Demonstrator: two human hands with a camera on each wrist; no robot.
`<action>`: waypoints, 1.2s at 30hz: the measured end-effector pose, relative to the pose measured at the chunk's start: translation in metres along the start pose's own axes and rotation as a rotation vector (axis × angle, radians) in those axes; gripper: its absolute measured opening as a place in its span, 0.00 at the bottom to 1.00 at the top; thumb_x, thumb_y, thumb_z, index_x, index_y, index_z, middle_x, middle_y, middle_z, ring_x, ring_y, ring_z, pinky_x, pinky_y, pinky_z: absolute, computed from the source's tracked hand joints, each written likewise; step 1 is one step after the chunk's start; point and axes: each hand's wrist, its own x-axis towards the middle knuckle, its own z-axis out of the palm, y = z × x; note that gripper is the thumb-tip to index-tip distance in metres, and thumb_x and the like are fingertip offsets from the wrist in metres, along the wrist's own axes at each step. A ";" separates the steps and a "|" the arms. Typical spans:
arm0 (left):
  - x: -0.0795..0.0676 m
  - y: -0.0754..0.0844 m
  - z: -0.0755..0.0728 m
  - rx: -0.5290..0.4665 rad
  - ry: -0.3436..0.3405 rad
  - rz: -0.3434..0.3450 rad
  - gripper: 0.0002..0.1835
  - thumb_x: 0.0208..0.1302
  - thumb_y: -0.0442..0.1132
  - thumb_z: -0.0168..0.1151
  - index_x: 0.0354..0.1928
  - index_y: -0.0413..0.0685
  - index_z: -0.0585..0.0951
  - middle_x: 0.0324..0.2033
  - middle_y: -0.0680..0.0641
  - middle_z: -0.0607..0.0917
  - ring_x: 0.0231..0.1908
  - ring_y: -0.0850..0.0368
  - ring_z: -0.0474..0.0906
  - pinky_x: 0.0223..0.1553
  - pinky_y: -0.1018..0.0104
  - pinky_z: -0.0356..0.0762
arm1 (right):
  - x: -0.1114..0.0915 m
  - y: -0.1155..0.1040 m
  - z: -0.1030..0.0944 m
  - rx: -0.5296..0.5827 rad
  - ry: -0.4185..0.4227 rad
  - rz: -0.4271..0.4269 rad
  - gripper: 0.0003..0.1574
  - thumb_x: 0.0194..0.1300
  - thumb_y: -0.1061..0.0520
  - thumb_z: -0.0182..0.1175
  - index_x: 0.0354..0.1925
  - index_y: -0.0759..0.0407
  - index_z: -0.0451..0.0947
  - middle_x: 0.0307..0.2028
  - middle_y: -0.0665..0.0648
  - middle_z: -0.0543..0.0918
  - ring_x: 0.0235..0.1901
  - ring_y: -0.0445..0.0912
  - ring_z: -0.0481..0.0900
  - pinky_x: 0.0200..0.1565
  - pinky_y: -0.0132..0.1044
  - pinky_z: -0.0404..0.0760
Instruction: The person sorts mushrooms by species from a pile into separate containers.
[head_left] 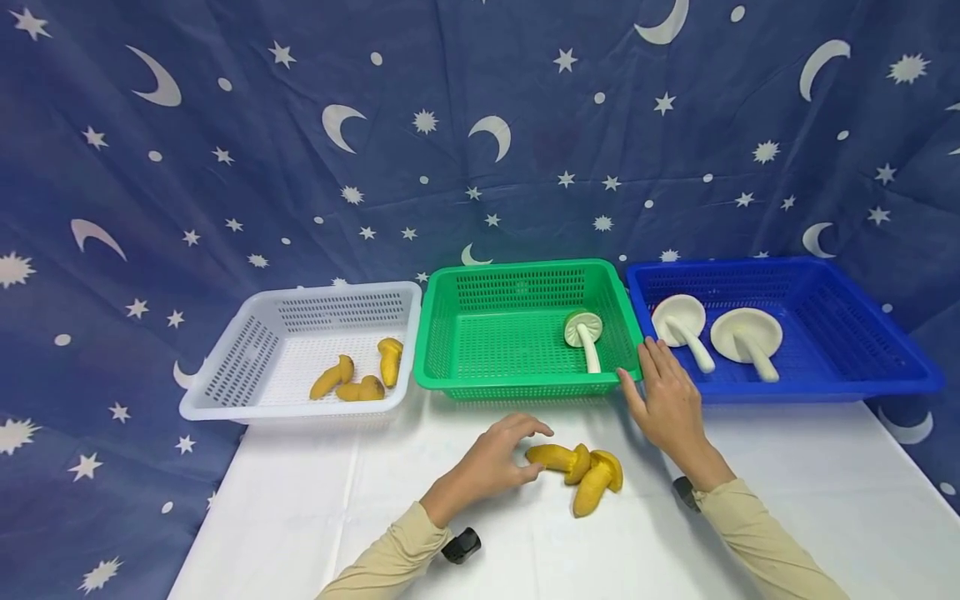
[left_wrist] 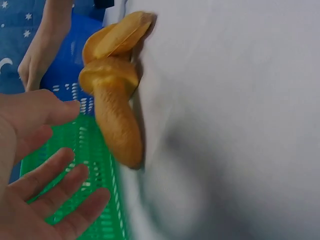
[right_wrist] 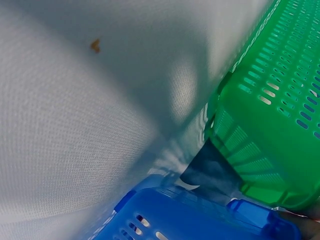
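Observation:
Two yellow-brown toy mushrooms lie touching on the white cloth: a left mushroom (head_left: 551,457) with its stem to the left, and a right mushroom (head_left: 591,492) with its stem toward the front. My left hand (head_left: 495,462) hovers beside the left mushroom's stem end, thumb and fingers spread apart. In the left wrist view, a gap shows between the fingers and that mushroom (left_wrist: 117,125). Fairly straight fingers of my right hand (head_left: 667,404) rest at the neighbouring front rims of the green basket (head_left: 525,382) and blue basket (head_left: 817,388). Only a sliver of that hand shows in the right wrist view.
A white basket (head_left: 300,412) at the left contains several yellow-brown mushrooms (head_left: 332,377). One green-capped mushroom with a white stem (head_left: 583,329) lies in the green basket. Two pale wide-capped mushrooms (head_left: 746,335) lie in the blue one. A starry blue curtain (head_left: 450,167) hangs behind.

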 end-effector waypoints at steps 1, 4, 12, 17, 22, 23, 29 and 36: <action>0.001 0.001 0.002 0.020 -0.007 -0.009 0.21 0.48 0.41 0.64 0.47 0.58 0.74 0.46 0.60 0.73 0.46 0.64 0.70 0.44 0.71 0.71 | 0.000 0.000 0.000 0.000 -0.001 0.000 0.36 0.58 0.44 0.52 0.54 0.70 0.67 0.56 0.67 0.68 0.58 0.58 0.62 0.53 0.55 0.65; 0.003 0.001 0.008 0.069 -0.029 -0.030 0.22 0.48 0.42 0.64 0.48 0.59 0.73 0.46 0.60 0.73 0.47 0.66 0.68 0.44 0.70 0.71 | 0.001 0.000 0.000 -0.001 -0.002 -0.001 0.35 0.58 0.44 0.52 0.54 0.70 0.67 0.56 0.67 0.68 0.58 0.58 0.62 0.53 0.54 0.64; 0.007 0.001 0.023 0.129 -0.114 -0.018 0.23 0.48 0.40 0.64 0.50 0.58 0.73 0.44 0.58 0.73 0.45 0.67 0.68 0.42 0.70 0.72 | 0.001 0.000 0.000 -0.005 0.001 0.003 0.35 0.58 0.44 0.52 0.53 0.70 0.68 0.55 0.67 0.68 0.57 0.58 0.62 0.53 0.55 0.64; 0.009 -0.001 0.028 0.138 -0.105 0.000 0.20 0.47 0.37 0.65 0.46 0.57 0.76 0.38 0.57 0.74 0.38 0.68 0.68 0.37 0.75 0.71 | 0.001 0.000 -0.001 -0.006 -0.001 0.007 0.35 0.58 0.44 0.52 0.54 0.69 0.68 0.56 0.67 0.68 0.58 0.58 0.62 0.52 0.55 0.65; 0.010 -0.003 0.028 0.131 -0.106 -0.001 0.19 0.47 0.37 0.66 0.44 0.56 0.77 0.37 0.58 0.74 0.35 0.69 0.68 0.35 0.79 0.69 | 0.001 0.000 0.000 -0.007 0.006 0.001 0.35 0.58 0.44 0.52 0.53 0.70 0.68 0.55 0.67 0.68 0.57 0.58 0.62 0.52 0.55 0.65; 0.010 -0.003 0.028 0.125 -0.105 -0.001 0.19 0.47 0.38 0.66 0.44 0.56 0.77 0.37 0.58 0.74 0.35 0.69 0.68 0.35 0.79 0.69 | 0.001 0.000 0.000 -0.007 0.008 0.001 0.35 0.58 0.44 0.52 0.53 0.70 0.68 0.55 0.67 0.68 0.57 0.58 0.62 0.52 0.55 0.65; 0.010 -0.003 0.025 0.105 -0.078 0.015 0.19 0.46 0.37 0.66 0.44 0.55 0.77 0.36 0.60 0.75 0.34 0.68 0.70 0.35 0.79 0.69 | 0.001 0.000 0.001 -0.008 0.014 -0.004 0.35 0.59 0.43 0.51 0.53 0.70 0.68 0.55 0.67 0.68 0.58 0.58 0.62 0.53 0.54 0.65; 0.008 -0.002 0.018 0.085 -0.050 0.024 0.19 0.46 0.38 0.65 0.44 0.55 0.77 0.36 0.60 0.75 0.33 0.68 0.70 0.34 0.80 0.68 | 0.001 -0.001 0.001 -0.005 0.011 0.000 0.35 0.58 0.44 0.51 0.53 0.70 0.68 0.55 0.67 0.68 0.57 0.58 0.62 0.52 0.55 0.65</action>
